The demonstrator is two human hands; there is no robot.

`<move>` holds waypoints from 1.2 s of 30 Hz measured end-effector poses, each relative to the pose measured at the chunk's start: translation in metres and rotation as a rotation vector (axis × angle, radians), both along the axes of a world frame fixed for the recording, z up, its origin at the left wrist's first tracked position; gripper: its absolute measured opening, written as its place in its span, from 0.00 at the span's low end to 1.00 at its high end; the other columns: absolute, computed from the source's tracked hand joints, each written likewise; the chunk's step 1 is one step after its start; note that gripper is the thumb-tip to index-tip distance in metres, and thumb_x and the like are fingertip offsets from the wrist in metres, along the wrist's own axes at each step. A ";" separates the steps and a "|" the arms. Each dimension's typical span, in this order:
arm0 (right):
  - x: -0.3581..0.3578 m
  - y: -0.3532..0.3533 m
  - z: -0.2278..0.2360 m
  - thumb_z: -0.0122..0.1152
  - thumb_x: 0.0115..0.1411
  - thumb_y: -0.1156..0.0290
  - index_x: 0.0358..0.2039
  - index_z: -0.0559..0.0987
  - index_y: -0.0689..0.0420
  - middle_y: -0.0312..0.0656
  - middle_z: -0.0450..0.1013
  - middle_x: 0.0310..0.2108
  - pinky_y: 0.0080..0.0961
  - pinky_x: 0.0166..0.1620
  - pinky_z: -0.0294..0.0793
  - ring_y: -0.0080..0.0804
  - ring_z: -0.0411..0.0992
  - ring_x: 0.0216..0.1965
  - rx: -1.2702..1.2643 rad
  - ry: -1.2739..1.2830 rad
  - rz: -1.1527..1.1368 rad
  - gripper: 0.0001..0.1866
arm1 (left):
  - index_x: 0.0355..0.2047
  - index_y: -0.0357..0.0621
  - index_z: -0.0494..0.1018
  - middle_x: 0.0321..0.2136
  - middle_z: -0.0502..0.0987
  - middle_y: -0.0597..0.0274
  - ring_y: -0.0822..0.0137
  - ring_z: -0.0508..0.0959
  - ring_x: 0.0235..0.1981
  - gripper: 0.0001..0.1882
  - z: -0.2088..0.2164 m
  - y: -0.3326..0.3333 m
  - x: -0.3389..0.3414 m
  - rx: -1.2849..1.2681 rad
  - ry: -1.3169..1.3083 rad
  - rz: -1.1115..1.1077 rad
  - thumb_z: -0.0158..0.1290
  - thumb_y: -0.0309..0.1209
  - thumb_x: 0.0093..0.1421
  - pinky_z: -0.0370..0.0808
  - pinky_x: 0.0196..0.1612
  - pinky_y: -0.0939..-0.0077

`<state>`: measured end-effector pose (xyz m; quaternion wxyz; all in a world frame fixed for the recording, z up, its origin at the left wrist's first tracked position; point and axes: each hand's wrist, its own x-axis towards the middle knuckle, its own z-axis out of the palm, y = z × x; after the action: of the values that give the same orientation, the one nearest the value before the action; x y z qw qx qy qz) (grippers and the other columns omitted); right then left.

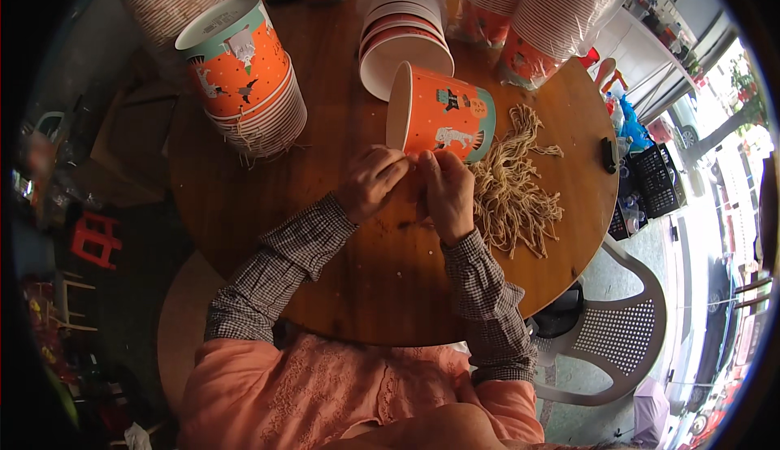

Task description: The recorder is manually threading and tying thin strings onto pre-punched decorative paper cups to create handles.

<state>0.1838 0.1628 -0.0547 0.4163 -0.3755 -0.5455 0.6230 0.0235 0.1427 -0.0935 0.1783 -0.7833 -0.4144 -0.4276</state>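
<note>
An orange paper bucket [439,117] with a teal band and Halloween-style figures lies tilted on its side, its mouth toward the left. Right at the lower side of its rim, my left hand [374,183] is closed in a pinch; what sits between those fingertips is too small to make out. My right hand [449,194] is closed against the bucket's lower side, thumb and fingertips close to the left ones. Beside the bucket, on its right, lies a loose heap of beige twine cords [520,190].
A stack of nested buckets [252,84] stands on the left of the round wooden table [341,304], cords hanging from it. More nested buckets [406,60] lie at the back. Plastic-wrapped stacks [561,11] stand back right. A small black object [609,156] lies near the right edge; a grey chair [621,336] stands beyond.
</note>
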 end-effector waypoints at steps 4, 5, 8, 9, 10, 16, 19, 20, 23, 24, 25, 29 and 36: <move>0.018 0.026 -0.007 0.55 0.62 0.76 0.37 0.70 0.64 0.41 0.75 0.32 0.16 0.32 0.72 0.21 0.73 0.33 0.420 0.129 0.023 0.06 | 0.34 0.38 0.76 0.27 0.76 0.59 0.63 0.77 0.28 0.05 0.010 0.001 -0.004 -0.236 -0.424 -0.115 0.55 0.25 0.57 0.74 0.32 0.72; 0.020 0.031 -0.006 0.55 0.62 0.77 0.39 0.71 0.64 0.41 0.74 0.36 0.18 0.33 0.73 0.22 0.73 0.37 0.565 0.133 0.022 0.06 | 0.31 0.37 0.76 0.22 0.75 0.60 0.70 0.75 0.21 0.05 0.014 0.001 -0.004 -0.279 -0.507 -0.135 0.55 0.27 0.59 0.71 0.25 0.78; 0.024 0.032 0.000 0.59 0.57 0.80 0.38 0.74 0.62 0.40 0.72 0.36 0.20 0.33 0.72 0.23 0.72 0.36 0.722 0.017 -0.081 0.08 | 0.30 0.36 0.76 0.19 0.74 0.64 0.77 0.72 0.19 0.08 0.031 -0.010 -0.010 -0.680 -0.710 -0.118 0.54 0.29 0.61 0.68 0.23 0.82; 0.025 0.032 0.002 0.60 0.55 0.80 0.37 0.75 0.62 0.40 0.72 0.34 0.20 0.32 0.71 0.24 0.72 0.33 0.883 -0.146 -0.176 0.08 | 0.30 0.34 0.76 0.19 0.74 0.67 0.81 0.70 0.18 0.10 0.034 -0.011 -0.010 -0.689 -0.784 -0.172 0.53 0.31 0.62 0.66 0.22 0.84; 0.025 0.028 0.002 0.61 0.54 0.80 0.36 0.75 0.61 0.41 0.72 0.33 0.21 0.31 0.71 0.25 0.71 0.31 0.854 -0.158 -0.143 0.08 | 0.30 0.34 0.76 0.19 0.74 0.67 0.81 0.70 0.18 0.10 0.038 -0.012 -0.010 -0.685 -0.785 -0.172 0.53 0.31 0.62 0.66 0.22 0.84; 0.005 0.006 -0.006 0.70 0.47 0.75 0.37 0.76 0.61 0.42 0.74 0.33 0.24 0.35 0.75 0.30 0.75 0.34 0.761 -0.168 -0.025 0.16 | 0.32 0.34 0.77 0.21 0.76 0.68 0.82 0.71 0.21 0.11 0.038 -0.012 -0.015 -0.662 -0.929 -0.195 0.52 0.32 0.63 0.68 0.25 0.86; -0.004 -0.001 -0.015 0.68 0.48 0.77 0.36 0.77 0.61 0.42 0.74 0.32 0.25 0.34 0.75 0.32 0.75 0.33 0.756 -0.212 -0.109 0.14 | 0.32 0.35 0.77 0.23 0.77 0.68 0.82 0.72 0.23 0.10 0.037 -0.011 -0.011 -0.633 -0.939 -0.188 0.52 0.31 0.63 0.69 0.26 0.87; -0.005 0.000 -0.018 0.68 0.48 0.77 0.36 0.77 0.61 0.42 0.74 0.32 0.25 0.34 0.75 0.32 0.75 0.33 0.758 -0.211 -0.108 0.14 | 0.32 0.35 0.77 0.23 0.78 0.68 0.82 0.72 0.23 0.10 0.037 -0.011 -0.009 -0.648 -0.970 -0.205 0.52 0.31 0.63 0.69 0.27 0.86; -0.005 0.002 -0.021 0.64 0.52 0.79 0.34 0.78 0.62 0.41 0.77 0.31 0.21 0.35 0.76 0.26 0.76 0.32 0.873 -0.263 -0.135 0.08 | 0.32 0.34 0.77 0.24 0.78 0.67 0.82 0.72 0.24 0.10 0.036 -0.011 -0.009 -0.667 -0.989 -0.221 0.52 0.31 0.63 0.70 0.28 0.86; -0.005 0.001 -0.020 0.63 0.53 0.79 0.33 0.77 0.62 0.41 0.76 0.30 0.21 0.35 0.76 0.26 0.76 0.31 0.829 -0.231 -0.130 0.06 | 0.33 0.33 0.76 0.25 0.78 0.67 0.81 0.73 0.24 0.10 0.035 -0.011 -0.009 -0.675 -0.976 -0.219 0.52 0.30 0.63 0.70 0.28 0.85; -0.006 0.000 -0.018 0.62 0.54 0.79 0.32 0.77 0.62 0.41 0.76 0.30 0.21 0.34 0.75 0.25 0.76 0.31 0.785 -0.197 -0.122 0.05 | 0.33 0.33 0.76 0.25 0.78 0.67 0.81 0.73 0.24 0.10 0.034 -0.011 -0.009 -0.673 -0.977 -0.217 0.52 0.30 0.63 0.70 0.28 0.85; -0.005 -0.001 -0.009 0.59 0.52 0.84 0.32 0.76 0.61 0.43 0.73 0.27 0.24 0.32 0.73 0.33 0.74 0.29 0.766 -0.164 -0.224 0.06 | 0.37 0.37 0.76 0.27 0.77 0.65 0.77 0.74 0.30 0.07 0.034 -0.012 -0.006 -0.519 -0.837 -0.239 0.55 0.27 0.60 0.73 0.34 0.81; -0.002 -0.002 0.001 0.57 0.53 0.85 0.31 0.74 0.62 0.44 0.72 0.29 0.25 0.32 0.72 0.35 0.72 0.30 0.944 -0.150 -0.335 0.06 | 0.36 0.42 0.75 0.29 0.76 0.62 0.68 0.77 0.32 0.09 0.038 -0.013 -0.010 -0.324 -0.472 -0.112 0.59 0.24 0.53 0.73 0.37 0.74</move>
<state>0.1822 0.1612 -0.0539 0.5947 -0.2724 -0.7283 0.2042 0.0131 0.1300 -0.0558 -0.0746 -0.7021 -0.4634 -0.5355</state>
